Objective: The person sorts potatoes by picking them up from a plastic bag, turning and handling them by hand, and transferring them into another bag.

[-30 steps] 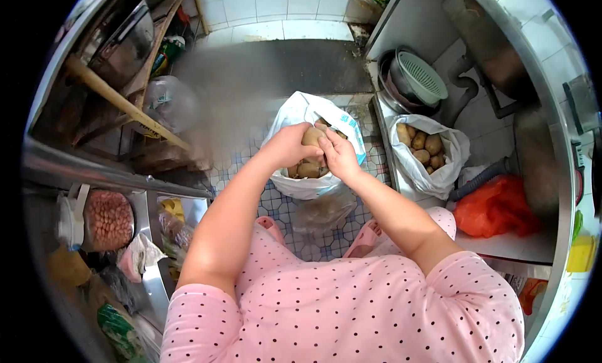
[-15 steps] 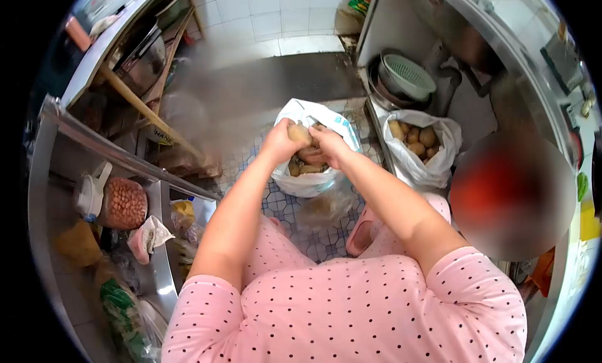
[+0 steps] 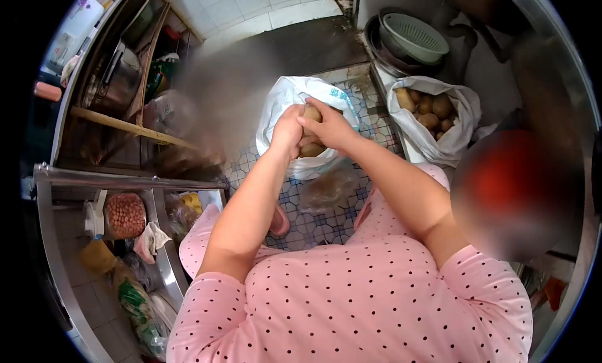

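Note:
A brown potato [image 3: 311,114] is between my two hands, over an open white plastic bag [image 3: 271,112] on the tiled floor. My left hand [image 3: 288,131] wraps its left side, while my right hand [image 3: 329,126] closes on it from the right, fingers over its top. More potatoes [image 3: 311,150] show inside the bag just below my hands. To the right, a second white bag [image 3: 456,140] stands open with several potatoes [image 3: 433,112] in it.
Stacked basins with a green colander [image 3: 415,38] are behind the right bag. A wooden shelf rail [image 3: 128,128] is at left. Nearer stand a jar of peanuts [image 3: 125,215] and a metal drawer edge [image 3: 172,263]. A blurred red item [image 3: 517,175] lies at right.
The view has shifted. My hands have turned and come closer together around the potato, my right fingers now over its top. Both bags stay in place.

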A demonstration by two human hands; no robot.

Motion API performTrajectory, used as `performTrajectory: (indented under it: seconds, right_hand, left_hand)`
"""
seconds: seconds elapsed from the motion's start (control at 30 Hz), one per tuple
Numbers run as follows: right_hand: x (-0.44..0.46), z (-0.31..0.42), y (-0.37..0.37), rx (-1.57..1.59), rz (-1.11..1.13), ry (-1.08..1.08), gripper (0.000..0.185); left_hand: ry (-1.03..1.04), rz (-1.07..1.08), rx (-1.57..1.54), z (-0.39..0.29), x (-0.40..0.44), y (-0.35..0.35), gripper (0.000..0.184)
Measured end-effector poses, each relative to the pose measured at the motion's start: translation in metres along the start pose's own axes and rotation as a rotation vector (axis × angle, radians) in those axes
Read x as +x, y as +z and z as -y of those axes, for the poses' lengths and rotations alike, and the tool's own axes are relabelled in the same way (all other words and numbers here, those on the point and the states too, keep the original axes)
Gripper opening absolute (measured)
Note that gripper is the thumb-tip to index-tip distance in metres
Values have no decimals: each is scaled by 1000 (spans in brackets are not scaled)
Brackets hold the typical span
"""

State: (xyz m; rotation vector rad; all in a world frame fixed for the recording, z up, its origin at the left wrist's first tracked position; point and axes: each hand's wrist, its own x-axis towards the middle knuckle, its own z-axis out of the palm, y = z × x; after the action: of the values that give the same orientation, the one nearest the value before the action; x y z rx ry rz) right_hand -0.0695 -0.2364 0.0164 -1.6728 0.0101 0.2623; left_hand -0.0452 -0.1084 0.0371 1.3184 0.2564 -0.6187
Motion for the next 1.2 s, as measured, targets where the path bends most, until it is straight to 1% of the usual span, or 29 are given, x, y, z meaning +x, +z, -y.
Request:
performTrajectory:
  seconds: [0.07,0.1,0.2,0.23,0.3,0.33,0.37,0.43,0.47,0.5,0.53,0.57,0.6,0.63,0.67,0.77,0.87,0.93,0.97,1.03,1.07,1.1,1.17,1.2]
  right_hand:
    - [4,-16,-8,-277,42,-106,80]
    - [2,-14,-11,-246,23,-57,81]
    - [3,-19,-18,-269,-116,28,78]
    - [1,-13,-23,-290,-113,136,72]
    - [3,-26,-33,-229,-88,192,70]
    - [4,-32,-37,-200,-81,217,70]
    - [1,-27,-40,-213,-85,188,64]
    - [-1,-24,-45,-57,-61,282,62]
    - [-3,-21,-47,17,-51,329,62]
    - [-5,-15,-48,148,-35,395,52]
    - [-7,-9,-50,211,-40,402,49]
    - [-10,-3,-51,272,-43,407,47]
    - [-12,2,-54,334,-46,410,45]
    - [-15,5,-57,322,-69,383,40]
    - [-14,5,-61,352,-75,398,41]
    - [-14,6,-68,461,-107,424,45]
    - [-12,12,-65,545,-181,408,50]
    - [-12,14,-62,552,-229,374,55]
    - [-11,12,-59,523,-267,344,55]
    - [-9,0,-56,469,-344,293,53]
    - [-10,-4,-58,496,-307,285,52]
    - [-9,-6,-60,525,-267,273,51]
    - [-9,-10,-59,580,-203,267,49]
    - [-9,-12,-58,600,-182,275,47]
  left_hand:
    - [-73,7,-52,13,8,-11,31]
    - [-93,26,-96,17,12,-13,26]
    - [-81,-16,129,33,38,-31,25]
    - [3,-71,192,58,64,-50,22]
    - [27,-31,839,119,115,-98,25]
    - [46,0,1162,138,133,-109,27]
    - [66,83,1323,149,140,-108,28]
    - [122,264,1639,174,152,-102,33]
    - [8,292,1745,189,165,-96,36]
    - [4,278,1746,204,177,-99,37]
    - [-1,264,1745,208,182,-97,39]
    - [-90,247,1739,212,187,-94,42]
    - [-180,227,1733,200,184,-84,46]
    - [-172,223,1815,187,178,-74,47]
    - [-163,215,1900,180,175,-68,48]
    - [-200,215,1865,189,185,-78,61]
    - [-275,203,1790,176,176,-69,58]
    - [-270,113,1686,172,172,-67,61]
    - [-268,72,1633,170,169,-67,63]
    - [-124,35,1602,173,163,-70,66]
    - [-57,18,1587,176,159,-74,68]
    - [91,-45,1503,175,154,-76,73]
    - [165,33,1227,159,150,-88,69]
    - [204,69,1089,139,143,-87,68]
